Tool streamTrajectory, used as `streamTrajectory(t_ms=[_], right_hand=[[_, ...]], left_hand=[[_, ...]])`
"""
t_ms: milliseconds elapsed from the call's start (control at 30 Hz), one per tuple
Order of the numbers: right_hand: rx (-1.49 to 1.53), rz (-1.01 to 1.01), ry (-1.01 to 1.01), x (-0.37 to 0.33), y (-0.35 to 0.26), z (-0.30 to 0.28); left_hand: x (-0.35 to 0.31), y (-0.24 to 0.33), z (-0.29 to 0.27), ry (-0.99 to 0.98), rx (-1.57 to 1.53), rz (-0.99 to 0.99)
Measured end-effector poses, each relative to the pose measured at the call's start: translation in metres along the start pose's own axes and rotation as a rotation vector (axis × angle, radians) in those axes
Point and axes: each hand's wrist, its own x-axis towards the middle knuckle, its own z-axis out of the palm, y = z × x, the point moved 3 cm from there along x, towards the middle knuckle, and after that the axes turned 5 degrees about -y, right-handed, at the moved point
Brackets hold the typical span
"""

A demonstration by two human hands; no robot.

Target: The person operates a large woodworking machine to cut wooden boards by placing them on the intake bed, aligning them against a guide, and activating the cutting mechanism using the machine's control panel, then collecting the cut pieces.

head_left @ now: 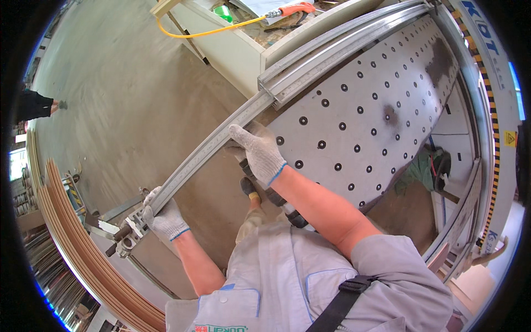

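Note:
My left hand (168,221), in a pale knit glove with a blue cuff, is closed round the near left end of a long aluminium ruler rail (215,143). Beside it sits a metal bracket with knobs (130,231). My right hand (260,152), gloved the same way, grips the rail farther along; its thumb lies along the top edge and the other fingers are partly hidden beneath. From there the rail runs up and right into a wider aluminium section (326,63) along a grey machine table (359,119) dotted with black round inserts.
A striped machine beam (487,110) runs down the right side. Behind the rail stands a pale cabinet (232,52) with an orange air gun (297,9) on a yellow hose. Stacked boards (72,221) lean at the left. A person (38,105) stands far left.

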Motion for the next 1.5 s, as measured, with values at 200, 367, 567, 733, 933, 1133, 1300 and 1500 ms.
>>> streamTrajectory(t_ms=[200, 367, 567, 733, 933, 1133, 1300, 1500], right_hand=[[-0.006, -0.048, 0.013, -0.001, 0.001, 0.001], [0.014, -0.026, -0.001, -0.004, -0.005, 0.002], [-0.005, -0.023, 0.033, -0.002, -0.003, 0.002], [0.017, -0.053, 0.005, -0.002, 0.000, 0.001], [0.006, -0.042, 0.053, -0.002, 0.001, 0.002], [-0.030, -0.017, 0.059, -0.004, -0.002, 0.003], [-0.028, -0.038, 0.040, 0.003, 0.003, -0.002], [0.024, -0.017, 0.038, -0.001, -0.005, 0.004]], left_hand=[[0.000, 0.002, 0.001, 0.130, 0.083, 0.026], [-0.001, -0.002, 0.008, 0.010, 0.056, 0.000], [0.001, 0.003, -0.002, 0.020, 0.110, 0.008], [0.001, 0.001, 0.002, 0.074, 0.121, 0.017], [-0.003, -0.001, 0.011, 0.050, 0.191, 0.027], [-0.002, 0.000, 0.008, 0.086, 0.129, 0.030], [-0.002, 0.001, 0.008, 0.107, 0.145, 0.026], [-0.008, -0.012, 0.032, 0.018, 0.257, 0.028]])
